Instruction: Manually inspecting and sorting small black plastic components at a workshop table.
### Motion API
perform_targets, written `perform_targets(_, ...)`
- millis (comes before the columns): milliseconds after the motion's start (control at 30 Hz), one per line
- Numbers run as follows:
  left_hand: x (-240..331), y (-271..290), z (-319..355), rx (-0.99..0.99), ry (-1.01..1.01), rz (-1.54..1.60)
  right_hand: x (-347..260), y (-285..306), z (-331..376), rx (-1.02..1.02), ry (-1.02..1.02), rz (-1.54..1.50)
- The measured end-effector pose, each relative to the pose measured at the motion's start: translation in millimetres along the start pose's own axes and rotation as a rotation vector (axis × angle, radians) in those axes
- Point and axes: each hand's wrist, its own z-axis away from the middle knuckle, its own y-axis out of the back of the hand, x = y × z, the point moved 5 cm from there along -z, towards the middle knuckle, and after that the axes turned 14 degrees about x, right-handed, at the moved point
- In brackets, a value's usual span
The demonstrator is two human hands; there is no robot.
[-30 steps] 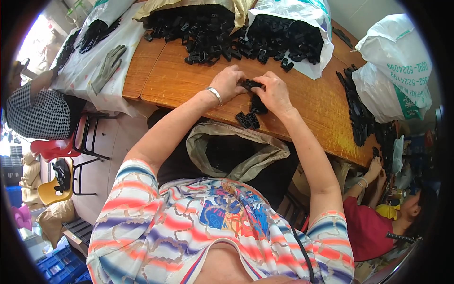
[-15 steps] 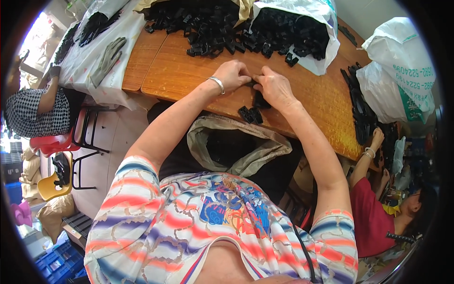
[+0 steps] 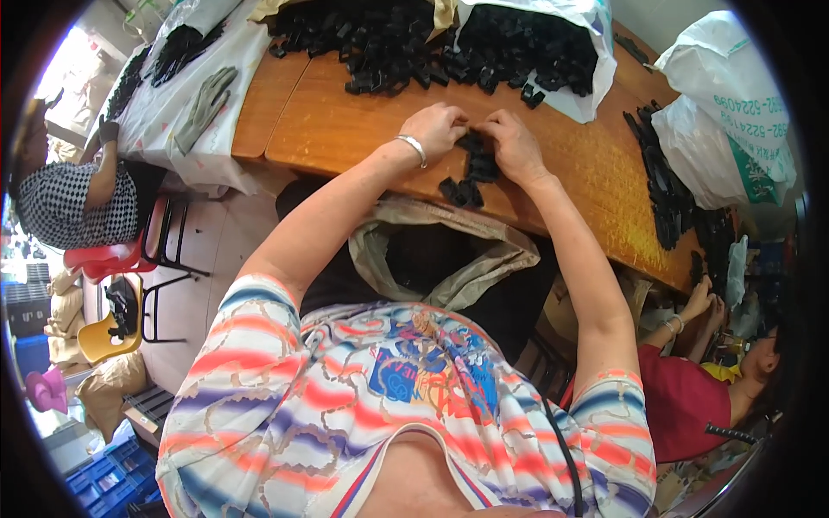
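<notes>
Both my hands are over the wooden table point(image 3: 345, 121), close to its near edge. My left hand point(image 3: 437, 131), with a silver bangle on the wrist, has its fingers pinched at a small black plastic piece point(image 3: 470, 142). Just right of it my right hand point(image 3: 518, 148) is closed, its fingertips curled together; what they hold, if anything, is too small to make out. Below the fingers lie more black plastic pieces point(image 3: 484, 167), and a small cluster of black pieces point(image 3: 462, 192) rests at the table edge.
A heap of black pieces point(image 3: 380, 52) spreads along the far side, beside a white plastic bag point(image 3: 587, 99) full of them. An open brown bag point(image 3: 380, 250) is at my lap. At right are long black parts point(image 3: 661, 186), white bags point(image 3: 725, 112) and a co-worker point(image 3: 691, 388); another person point(image 3: 73, 198) sits left.
My hands have moved slightly apart, leaving a gap between the fingertips. The black pieces below them show more. The view has shifted a little; the co-worker's hands at right have come together.
</notes>
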Motion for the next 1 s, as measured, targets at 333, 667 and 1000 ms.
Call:
perform_targets(333, 38, 31, 88, -0.012, -0.194, -0.024, -77, 26, 61, 0.129, -0.089, -0.129)
perform_targets(667, 21, 85, 121, 0.293, -0.1, 0.048, -99, 39, 129, 0.025, -0.27, -0.324)
perform_targets(1000, -34, 65, 3, 0.459, -0.097, -0.345, -100, 40, 125, 0.033, -0.346, -0.403)
